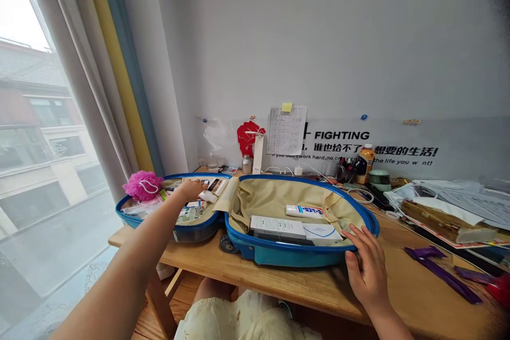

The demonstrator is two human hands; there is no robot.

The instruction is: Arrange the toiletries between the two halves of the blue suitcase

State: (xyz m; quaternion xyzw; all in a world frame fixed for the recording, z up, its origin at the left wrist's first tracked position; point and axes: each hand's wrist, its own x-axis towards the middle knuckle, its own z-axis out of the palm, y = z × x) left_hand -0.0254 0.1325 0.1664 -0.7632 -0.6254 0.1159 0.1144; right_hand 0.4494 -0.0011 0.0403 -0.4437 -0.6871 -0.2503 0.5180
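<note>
An opened blue suitcase with beige lining lies on the wooden table. My left hand reaches into its left half, fingers closed on something I cannot make out. Near these fingers are a white tube and a flat case with dark stripes; a clear bottle with a green label lies below the hand. My right hand rests at the right half's front rim, fingers spread and holding nothing. In that half lie a toothpaste box, a white printed box and another white box.
A pink bath puff sits at the suitcase's left end. Purple wrappers lie on the table at right. Behind them are papers, a wooden box, cables and an orange-brown bottle. A curtained window stands at left.
</note>
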